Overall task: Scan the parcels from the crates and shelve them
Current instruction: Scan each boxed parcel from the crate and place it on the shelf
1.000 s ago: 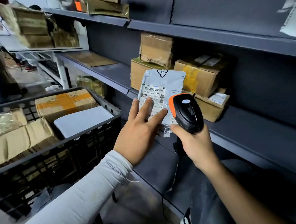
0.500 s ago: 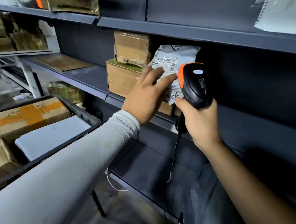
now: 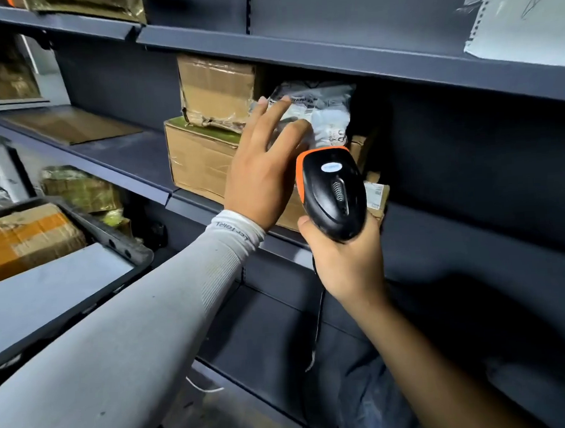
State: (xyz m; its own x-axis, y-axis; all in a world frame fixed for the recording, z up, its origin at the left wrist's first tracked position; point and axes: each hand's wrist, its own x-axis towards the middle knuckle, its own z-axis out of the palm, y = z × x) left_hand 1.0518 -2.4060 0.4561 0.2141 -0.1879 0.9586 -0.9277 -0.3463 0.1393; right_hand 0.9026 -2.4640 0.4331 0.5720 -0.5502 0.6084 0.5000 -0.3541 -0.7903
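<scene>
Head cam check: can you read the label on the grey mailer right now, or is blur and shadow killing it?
Head view: grey mailer sits in the upper shelf's shadow, its label smeared, barcode unreadable; left hand slightly motion-blurred against it; scanner in right hand sharp, faint glare on top; shelf lines bow from the wide lens.

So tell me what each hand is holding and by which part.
The right hand grips the barcode scanner by its handle, below the head. The left hand holds nothing; its straight fingers press the white poly mailer onto the shelf.

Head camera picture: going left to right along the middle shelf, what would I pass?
Flat brown cardboard sheet → two stacked brown cardboard boxes → white plastic mailer bag under the left hand.
</scene>
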